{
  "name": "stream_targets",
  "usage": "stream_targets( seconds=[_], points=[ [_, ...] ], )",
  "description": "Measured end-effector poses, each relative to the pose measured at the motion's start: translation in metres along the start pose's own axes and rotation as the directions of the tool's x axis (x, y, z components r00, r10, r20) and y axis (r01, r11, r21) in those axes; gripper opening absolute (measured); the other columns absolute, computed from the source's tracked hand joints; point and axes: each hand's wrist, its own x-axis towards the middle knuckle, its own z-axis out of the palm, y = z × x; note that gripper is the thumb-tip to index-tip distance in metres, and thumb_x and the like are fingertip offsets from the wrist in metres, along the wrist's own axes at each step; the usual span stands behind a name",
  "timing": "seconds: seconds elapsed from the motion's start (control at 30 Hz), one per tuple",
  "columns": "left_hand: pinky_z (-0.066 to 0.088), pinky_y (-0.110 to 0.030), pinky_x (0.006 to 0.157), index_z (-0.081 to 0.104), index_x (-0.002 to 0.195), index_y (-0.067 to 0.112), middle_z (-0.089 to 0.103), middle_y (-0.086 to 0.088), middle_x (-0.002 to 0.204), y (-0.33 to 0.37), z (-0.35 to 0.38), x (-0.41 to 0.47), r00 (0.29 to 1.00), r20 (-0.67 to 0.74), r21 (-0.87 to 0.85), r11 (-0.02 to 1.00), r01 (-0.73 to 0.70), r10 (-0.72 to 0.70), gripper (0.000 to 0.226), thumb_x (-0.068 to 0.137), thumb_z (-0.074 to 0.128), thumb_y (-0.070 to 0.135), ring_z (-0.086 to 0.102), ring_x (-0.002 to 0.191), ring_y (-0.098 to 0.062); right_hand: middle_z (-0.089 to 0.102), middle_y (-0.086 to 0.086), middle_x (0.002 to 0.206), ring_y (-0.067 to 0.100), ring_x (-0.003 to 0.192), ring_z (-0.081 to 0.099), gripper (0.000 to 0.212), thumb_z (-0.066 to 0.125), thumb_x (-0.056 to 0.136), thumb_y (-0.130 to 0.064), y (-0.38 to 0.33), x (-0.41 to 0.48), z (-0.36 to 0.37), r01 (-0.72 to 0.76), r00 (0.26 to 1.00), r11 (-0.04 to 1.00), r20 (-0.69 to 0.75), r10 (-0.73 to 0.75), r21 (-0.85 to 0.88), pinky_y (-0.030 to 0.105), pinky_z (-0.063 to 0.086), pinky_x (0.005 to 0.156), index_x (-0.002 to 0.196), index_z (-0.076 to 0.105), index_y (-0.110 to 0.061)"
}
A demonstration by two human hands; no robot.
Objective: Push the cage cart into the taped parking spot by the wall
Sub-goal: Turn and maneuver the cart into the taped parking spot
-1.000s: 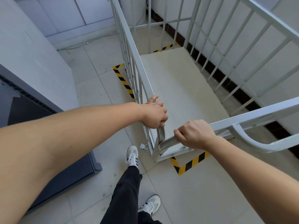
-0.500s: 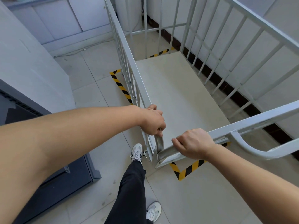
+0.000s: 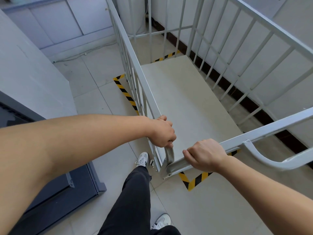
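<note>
The white metal cage cart [image 3: 189,102] fills the middle of the head view, with barred sides and a pale flat deck. My left hand [image 3: 161,133] grips the top rail of its left side at the near corner. My right hand [image 3: 205,155] is closed on the near handle bar. Yellow-and-black tape [image 3: 126,94] marks the parking spot on the tiled floor: a strip along the cart's left side, a corner under the near end, a piece at the far end. The cart's right side runs close along the wall [image 3: 288,78] with its dark skirting.
A dark grey cabinet [image 3: 67,192] stands on the floor at the left, below a pale wall. White panels [image 3: 71,22] close off the far left. My dark trouser leg and white shoes [image 3: 142,159] are just behind the cart's near left corner.
The cart has rolled a little farther along the wall, and more of the taped near corner shows behind it. Both hands kept their grip. My left foot stepped forward.
</note>
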Motion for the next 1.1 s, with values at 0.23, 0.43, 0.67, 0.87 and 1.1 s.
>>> stream_targets(
  seconds=[0.23, 0.43, 0.67, 0.87, 1.1],
  points=[
    [0.024, -0.041, 0.094, 0.058, 0.106, 0.017, 0.059, 0.0, 0.103, 0.0, 0.004, -0.004, 0.999, -0.049, -0.005, 1.0, -0.021, 0.02, 0.039, 0.098, 0.029, 0.042, 0.042, 0.102, -0.022, 0.052, 0.005, 0.055, 0.026, 0.049, 0.048, 0.063, 0.011, 0.089, -0.048, 0.002, 0.0, 0.007, 0.016, 1.0, 1.0, -0.026, -0.017, -0.025, 0.032, 0.035, 0.048, 0.06, 0.05, -0.008],
    [0.027, -0.042, 0.096, 0.059, 0.105, 0.018, 0.06, 0.0, 0.102, 0.003, 0.009, -0.008, 0.995, -0.091, -0.001, 0.999, -0.033, 0.032, 0.039, 0.098, 0.029, 0.042, 0.044, 0.1, -0.021, 0.044, 0.002, 0.052, 0.026, 0.05, 0.044, 0.064, 0.002, 0.082, -0.051, -0.002, -0.003, 0.011, -0.003, 0.999, 1.0, -0.039, 0.003, -0.003, 0.032, 0.032, 0.048, 0.058, 0.045, -0.009],
    [0.028, -0.041, 0.094, 0.059, 0.101, 0.017, 0.059, 0.0, 0.097, -0.003, 0.013, -0.004, 0.989, -0.132, -0.002, 0.998, -0.065, 0.064, 0.038, 0.097, 0.03, 0.041, 0.044, 0.096, -0.021, 0.039, 0.005, 0.05, 0.031, 0.049, 0.04, 0.06, 0.004, 0.082, -0.05, 0.0, -0.001, 0.013, -0.008, 0.999, 1.0, -0.035, 0.007, -0.028, 0.031, 0.016, 0.043, 0.055, 0.035, -0.007],
    [0.027, -0.04, 0.094, 0.06, 0.097, 0.018, 0.058, 0.002, 0.093, -0.004, 0.013, -0.008, 0.987, -0.146, -0.061, 0.995, -0.082, 0.073, 0.036, 0.097, 0.032, 0.041, 0.044, 0.095, -0.02, 0.04, 0.006, 0.052, 0.032, 0.049, 0.038, 0.06, 0.004, 0.081, -0.051, -0.003, -0.002, 0.009, -0.008, 1.0, 1.0, -0.029, 0.007, -0.009, 0.031, 0.016, 0.043, 0.056, 0.036, -0.007],
    [0.028, -0.041, 0.095, 0.06, 0.099, 0.017, 0.059, 0.001, 0.094, -0.001, 0.016, -0.006, 0.98, -0.185, -0.06, 0.994, -0.088, 0.075, 0.037, 0.097, 0.031, 0.041, 0.044, 0.095, -0.02, 0.044, 0.006, 0.051, 0.03, 0.049, 0.04, 0.064, 0.003, 0.082, -0.05, -0.002, -0.004, 0.01, -0.006, 0.998, 1.0, -0.055, 0.005, -0.016, 0.03, 0.023, 0.044, 0.056, 0.043, -0.007]
  ],
)
